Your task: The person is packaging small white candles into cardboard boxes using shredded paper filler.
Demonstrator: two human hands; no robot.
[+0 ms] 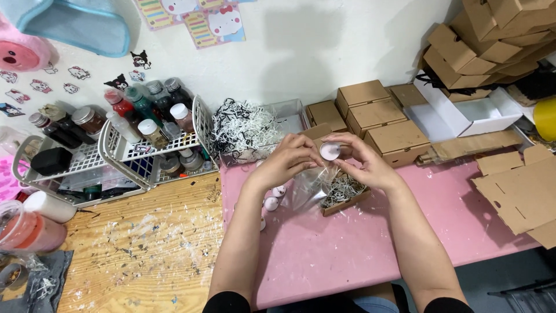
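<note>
Both forearms reach forward, left hand and right hand with fingers meeting.

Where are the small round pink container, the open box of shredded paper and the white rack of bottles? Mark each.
small round pink container point(330, 151), head view, its round face.
open box of shredded paper point(343, 193), head view, the filling.
white rack of bottles point(119, 152), head view, front rim.

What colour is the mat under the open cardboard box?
Pink mat, seen in the head view.

mat – pink | boxes – brown | shredded paper – black-and-white
</note>
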